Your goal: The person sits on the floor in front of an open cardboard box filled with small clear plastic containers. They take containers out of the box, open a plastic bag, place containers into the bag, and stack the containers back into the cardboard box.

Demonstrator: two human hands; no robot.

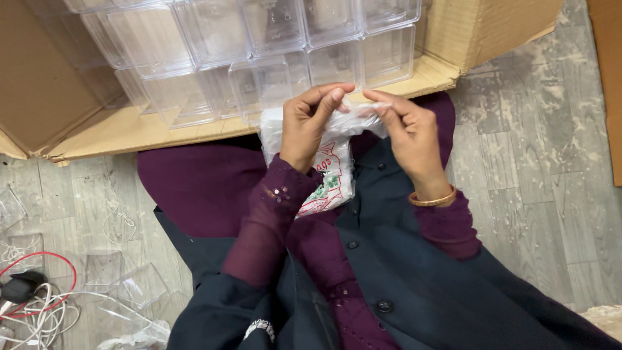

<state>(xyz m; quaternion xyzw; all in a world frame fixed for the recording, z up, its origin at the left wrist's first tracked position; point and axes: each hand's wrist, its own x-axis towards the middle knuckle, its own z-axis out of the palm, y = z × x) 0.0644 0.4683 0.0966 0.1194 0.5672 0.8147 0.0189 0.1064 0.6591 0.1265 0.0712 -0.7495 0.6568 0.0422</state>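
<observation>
Head view: the left hand and right hand each pinch shut on the top edge of a thin clear plastic packet of bags with red and green print, held over the lap; they seem to be parting its mouth, which calls for a gentle outward pull

You wear a dark navy buttoned coat over plum-purple sleeves at the frame's centre. Small sequins dot the left cuff. A thin gold bangle circles your right wrist.
</observation>
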